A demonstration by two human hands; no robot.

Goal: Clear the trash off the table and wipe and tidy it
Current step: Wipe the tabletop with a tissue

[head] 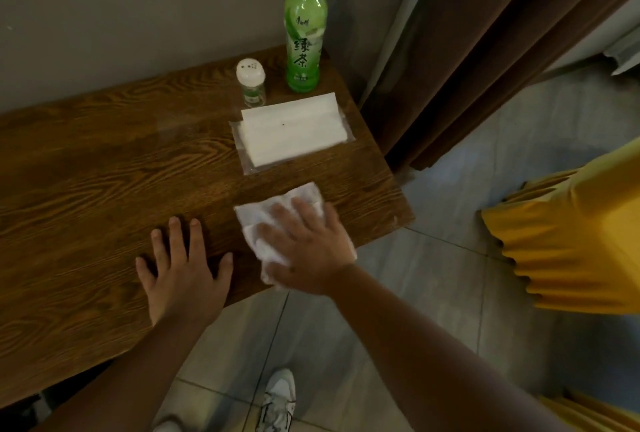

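Observation:
My right hand (306,246) lies flat with spread fingers on a crumpled white tissue (256,215), pressing it onto the dark wooden table (86,172) near the table's front right corner. Just to its left, my left hand (183,269) rests palm down on the bare wood, fingers straight and apart. Farther back sits an open pack of white tissues (292,132). Behind it stand a green tea bottle (305,29) and a small clear jar with a white cap (251,81).
The table stands against a grey wall, with brown curtains (485,50) at its right end. A yellow ribbed object (571,241) sits on the tiled floor to the right. My shoe (278,400) shows below the table's front edge.

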